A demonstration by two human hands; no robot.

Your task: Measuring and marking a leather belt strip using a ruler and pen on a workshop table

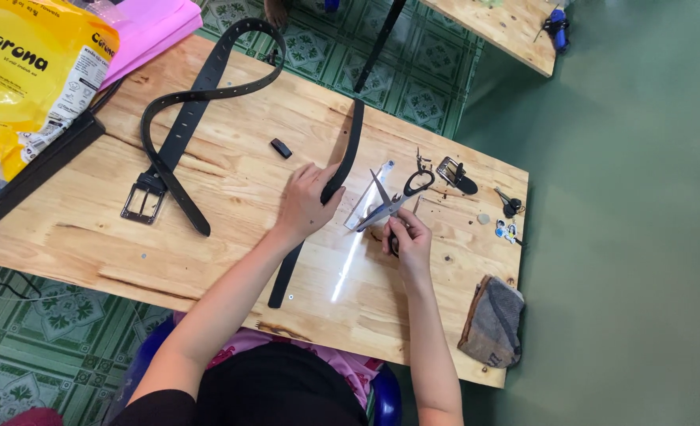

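Yellow printed bag (26, 75) and pink sheet (149, 28) at the far left corner of the pale wooden counter (231, 260), with a long black bar (38, 170) slanting along the left edge. Just right of these, a black belt (184, 118) looped on the boards, its square metal buckle (141, 203) lying toward the near left. Small black loop piece (281, 147) alone near the middle. Left hand (306, 201) pressed flat-fingered on a plain black strap (322, 189), fingers curled lightly over it where it runs from the far edge down toward the near edge. Clear ruler (365, 207) just beside the strap, partly under the blades. Right hand (409, 237) closed around the handles of black-handled scissors (393, 201), blades parted and pointing toward the strap, not touching it as far as can be told. Loose silver buckle (454, 173) with a short black tab just beyond the scissors. Keys (510, 207) and small colourful charms (507, 231) near the right edge. Folded grey cloth (493, 322) hanging over the near right corner.
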